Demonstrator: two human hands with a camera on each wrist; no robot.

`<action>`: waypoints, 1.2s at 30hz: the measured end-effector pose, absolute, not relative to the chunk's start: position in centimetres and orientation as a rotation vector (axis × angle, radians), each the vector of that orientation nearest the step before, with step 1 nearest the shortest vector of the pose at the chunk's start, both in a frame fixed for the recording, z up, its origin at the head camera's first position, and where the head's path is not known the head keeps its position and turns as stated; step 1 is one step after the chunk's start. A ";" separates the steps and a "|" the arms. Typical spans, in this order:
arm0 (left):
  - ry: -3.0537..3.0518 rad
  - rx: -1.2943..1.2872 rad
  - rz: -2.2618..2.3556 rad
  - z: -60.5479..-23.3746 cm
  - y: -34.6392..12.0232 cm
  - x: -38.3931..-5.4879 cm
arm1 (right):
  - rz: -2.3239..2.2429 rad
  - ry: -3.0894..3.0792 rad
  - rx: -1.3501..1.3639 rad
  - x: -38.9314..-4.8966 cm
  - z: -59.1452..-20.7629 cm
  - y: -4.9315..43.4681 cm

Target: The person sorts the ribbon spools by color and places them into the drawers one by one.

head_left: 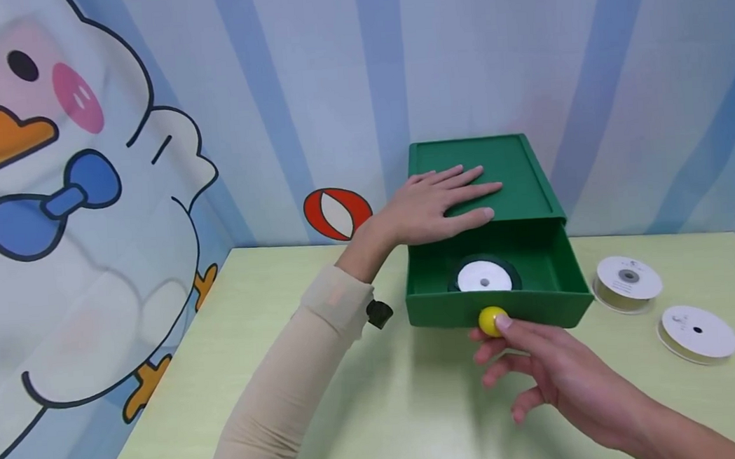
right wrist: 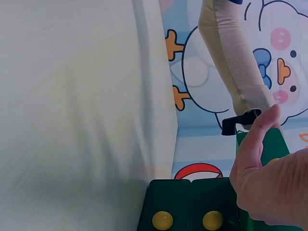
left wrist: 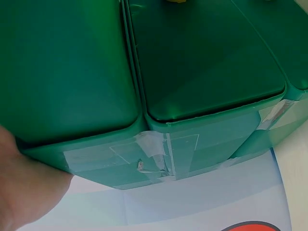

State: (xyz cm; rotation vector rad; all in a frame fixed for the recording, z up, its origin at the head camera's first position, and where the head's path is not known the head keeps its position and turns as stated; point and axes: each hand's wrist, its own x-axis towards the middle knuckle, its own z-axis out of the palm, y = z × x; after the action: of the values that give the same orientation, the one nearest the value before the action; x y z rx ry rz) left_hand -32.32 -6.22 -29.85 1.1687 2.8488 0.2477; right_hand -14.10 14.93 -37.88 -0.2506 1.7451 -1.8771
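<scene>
A green drawer cabinet (head_left: 476, 154) stands at the back of the table, its top drawer (head_left: 442, 310) pulled out toward me. Inside the drawer lies a white-faced spool (head_left: 474, 277) with a dark rim. My left hand (head_left: 438, 207) rests on the cabinet's top with fingers spread; part of it shows at the left edge of the left wrist view. At the drawer's front, my right hand (head_left: 549, 369) pinches the round yellow knob (head_left: 490, 322) between thumb and index finger, the other fingers loosely bent. The right wrist view shows this hand (right wrist: 269, 192), its fingertips partly hidden.
Two white spools (head_left: 629, 280) lie flat on the table to the right of the cabinet. Other yellow knobs (right wrist: 162, 221) show on lower green drawer fronts. Clear tape (left wrist: 153, 144) joins the cabinet's side sections. A printed cloth (head_left: 458, 55) hangs close behind.
</scene>
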 end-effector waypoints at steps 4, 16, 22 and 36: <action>2.847 1.164 0.261 -29.8 -6.3 -32.4 | -1.881 1.762 -0.255 -14.5 -37.8 14.8; 2.843 1.171 0.253 -29.5 -6.1 -32.5 | -1.893 1.822 -0.260 -15.8 -37.3 14.8; 2.843 1.170 0.258 -29.5 -5.9 -32.6 | -1.911 1.829 -0.254 -16.5 -37.1 14.7; 2.829 1.173 0.276 -29.5 -6.3 -32.4 | -1.926 1.850 -0.255 -17.9 -37.4 14.2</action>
State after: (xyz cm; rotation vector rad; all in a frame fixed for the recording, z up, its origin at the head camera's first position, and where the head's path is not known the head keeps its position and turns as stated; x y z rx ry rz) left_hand -32.42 -6.30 -29.55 1.1729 2.8293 0.2765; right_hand -17.93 14.24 -37.43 -0.2554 1.8495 -1.9257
